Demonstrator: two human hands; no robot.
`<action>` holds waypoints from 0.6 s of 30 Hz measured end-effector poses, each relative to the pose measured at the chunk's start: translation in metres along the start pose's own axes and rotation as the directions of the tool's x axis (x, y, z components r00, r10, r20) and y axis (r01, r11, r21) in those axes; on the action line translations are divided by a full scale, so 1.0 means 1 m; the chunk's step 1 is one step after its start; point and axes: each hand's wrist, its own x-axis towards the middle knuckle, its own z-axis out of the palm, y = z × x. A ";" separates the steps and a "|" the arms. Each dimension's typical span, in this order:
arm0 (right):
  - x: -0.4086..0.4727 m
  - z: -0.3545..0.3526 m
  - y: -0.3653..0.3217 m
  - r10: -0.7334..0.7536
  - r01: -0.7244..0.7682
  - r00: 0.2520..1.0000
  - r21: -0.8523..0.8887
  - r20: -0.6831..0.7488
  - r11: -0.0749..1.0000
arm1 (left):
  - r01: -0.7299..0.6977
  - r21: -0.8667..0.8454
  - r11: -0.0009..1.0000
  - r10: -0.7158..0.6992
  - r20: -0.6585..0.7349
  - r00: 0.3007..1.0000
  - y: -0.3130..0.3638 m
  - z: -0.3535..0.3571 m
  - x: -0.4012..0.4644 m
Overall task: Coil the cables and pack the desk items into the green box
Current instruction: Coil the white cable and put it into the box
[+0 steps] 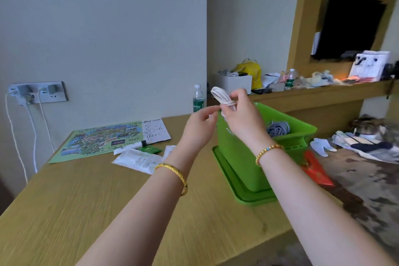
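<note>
I see the right hand pinching a coiled white cable above the near rim of the green box, the left hand just beside it with fingers loosely extended toward the coil. A grey cable bundle lies inside the box. On the desk: map sheet, white tubes, water bottle.

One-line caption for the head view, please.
Right hand holds a coiled white cable above the green box; left hand steadies its end.
</note>
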 end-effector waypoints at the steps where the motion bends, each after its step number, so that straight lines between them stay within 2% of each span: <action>1: 0.006 -0.014 0.008 0.025 -0.025 1.000 -0.090 -0.007 0.996 | -0.007 0.021 1.000 0.006 0.029 1.000 0.004 0.008 0.002; 3: 0.014 -0.039 0.025 0.089 -0.066 0.994 -0.289 0.067 0.955 | -0.035 0.064 0.997 0.029 0.088 0.996 0.009 0.023 0.005; 4: 0.015 -0.049 0.031 0.140 -0.070 0.976 -0.368 0.166 0.927 | -0.046 0.088 0.995 0.036 0.116 0.993 0.010 0.029 0.006; 6: 0.014 -0.065 0.036 0.272 -0.052 0.869 -0.470 0.414 0.881 | -0.061 0.148 0.987 0.035 0.177 0.984 0.011 0.038 0.006; 8: 0.015 -0.069 0.036 0.375 -0.025 0.752 -0.546 0.542 0.838 | -0.086 0.231 0.969 0.028 0.240 0.970 0.010 0.045 0.005; 12: 0.027 -0.059 0.030 0.433 0.112 0.709 -0.696 0.556 0.710 | -0.082 0.226 0.971 0.029 0.228 0.973 0.002 0.050 0.001; 15: 0.033 -0.050 0.022 0.454 0.173 0.676 -0.724 0.581 0.668 | -0.081 0.211 0.974 0.045 0.170 0.984 -0.008 0.045 -0.003; 17: 0.033 -0.047 0.020 0.448 0.144 0.723 -0.748 0.526 0.647 | -0.082 0.230 0.970 0.057 0.113 0.992 -0.018 0.036 -0.007; 18: 0.032 -0.045 0.020 0.405 0.111 0.786 -0.750 0.468 0.652 | -0.077 0.234 0.969 0.058 0.085 0.995 -0.025 0.030 -0.008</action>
